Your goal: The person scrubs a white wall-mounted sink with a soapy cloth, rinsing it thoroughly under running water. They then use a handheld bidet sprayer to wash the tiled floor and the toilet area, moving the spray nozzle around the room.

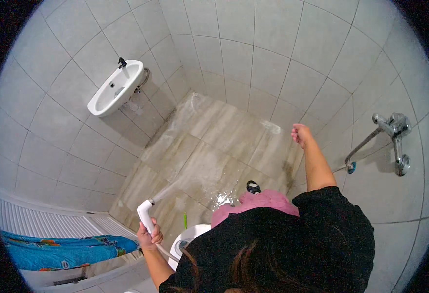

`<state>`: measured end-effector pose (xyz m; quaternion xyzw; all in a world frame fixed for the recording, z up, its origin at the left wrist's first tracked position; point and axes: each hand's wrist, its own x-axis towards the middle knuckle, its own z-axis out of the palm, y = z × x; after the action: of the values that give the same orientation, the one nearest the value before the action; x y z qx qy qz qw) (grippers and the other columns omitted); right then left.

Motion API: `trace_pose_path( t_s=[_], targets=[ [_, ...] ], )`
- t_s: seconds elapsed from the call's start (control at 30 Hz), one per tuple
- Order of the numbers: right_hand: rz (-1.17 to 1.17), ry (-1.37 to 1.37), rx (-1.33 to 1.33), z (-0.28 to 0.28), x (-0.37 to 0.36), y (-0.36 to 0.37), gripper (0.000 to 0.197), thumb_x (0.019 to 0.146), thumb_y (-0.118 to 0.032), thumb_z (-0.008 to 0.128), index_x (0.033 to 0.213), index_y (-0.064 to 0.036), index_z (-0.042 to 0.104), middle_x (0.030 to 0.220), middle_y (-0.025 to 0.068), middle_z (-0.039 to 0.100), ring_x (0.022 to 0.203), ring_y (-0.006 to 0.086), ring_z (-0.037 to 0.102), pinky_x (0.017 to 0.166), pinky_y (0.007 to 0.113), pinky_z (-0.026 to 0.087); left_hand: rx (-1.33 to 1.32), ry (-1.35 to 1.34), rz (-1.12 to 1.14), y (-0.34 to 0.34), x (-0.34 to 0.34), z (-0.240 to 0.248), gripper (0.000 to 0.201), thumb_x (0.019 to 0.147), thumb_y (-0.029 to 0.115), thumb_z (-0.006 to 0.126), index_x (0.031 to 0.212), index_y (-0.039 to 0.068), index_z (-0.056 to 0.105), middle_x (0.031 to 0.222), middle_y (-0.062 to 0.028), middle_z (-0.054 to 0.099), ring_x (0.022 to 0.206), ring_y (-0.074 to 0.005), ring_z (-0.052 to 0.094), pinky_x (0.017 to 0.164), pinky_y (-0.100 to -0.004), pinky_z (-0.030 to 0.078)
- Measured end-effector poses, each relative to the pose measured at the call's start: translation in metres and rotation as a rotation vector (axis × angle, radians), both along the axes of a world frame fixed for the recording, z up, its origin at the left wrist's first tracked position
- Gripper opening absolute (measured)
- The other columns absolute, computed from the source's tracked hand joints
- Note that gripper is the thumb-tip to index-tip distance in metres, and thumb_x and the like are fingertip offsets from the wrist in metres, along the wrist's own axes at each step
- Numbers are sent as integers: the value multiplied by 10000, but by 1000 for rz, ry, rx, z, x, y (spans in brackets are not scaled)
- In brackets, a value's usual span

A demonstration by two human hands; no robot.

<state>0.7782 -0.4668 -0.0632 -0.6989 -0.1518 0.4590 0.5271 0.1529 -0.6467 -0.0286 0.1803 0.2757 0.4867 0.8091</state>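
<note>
My left hand is wrapped round the handle of a white hand sprayer at the lower left. From its nozzle a jet of water shoots forward and right onto the wet tiled floor. A pale hose runs down from the handle past a white toilet. My right arm reaches out toward the right wall, and my right hand hangs in the air with its fingers curled; nothing shows in it.
A white washbasin hangs on the left wall. Chrome shower mixer and hose stick out from the right wall. A blue patterned cloth drapes near a white slatted door. Low down are a slim green object and a black slipper.
</note>
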Motion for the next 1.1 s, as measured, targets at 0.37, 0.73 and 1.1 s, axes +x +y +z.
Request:
trace_pose_path(
  t_s=[0.37, 0.73, 1.1],
  targets=[
    [-124, 114, -100, -70, -26, 3, 85, 777, -188, 471, 780, -108, 501, 626, 20, 477, 483, 130, 463, 396, 267, 380, -24, -61, -208, 14, 39, -3, 483, 808, 472, 411, 1017, 37, 432, 505, -25, 358, 292, -84, 255, 280, -225, 216],
    [32, 146, -72, -55, -77, 15, 187, 774, -185, 477, 915, -66, 504, 705, 70, 517, 508, 154, 486, 392, 260, 386, -41, 241, 124, 9, 65, -10, 385, 823, 460, 396, 950, 98, 436, 519, -13, 361, 312, -98, 281, 294, -231, 237],
    [176, 196, 50, -26, -95, 33, 163, 782, -190, 479, 909, -100, 525, 727, 32, 514, 603, 139, 507, 507, 271, 430, -169, 466, 666, -39, 59, -36, 366, 810, 488, 407, 901, 136, 447, 513, 9, 394, 325, -94, 311, 307, -228, 238]
  ],
)
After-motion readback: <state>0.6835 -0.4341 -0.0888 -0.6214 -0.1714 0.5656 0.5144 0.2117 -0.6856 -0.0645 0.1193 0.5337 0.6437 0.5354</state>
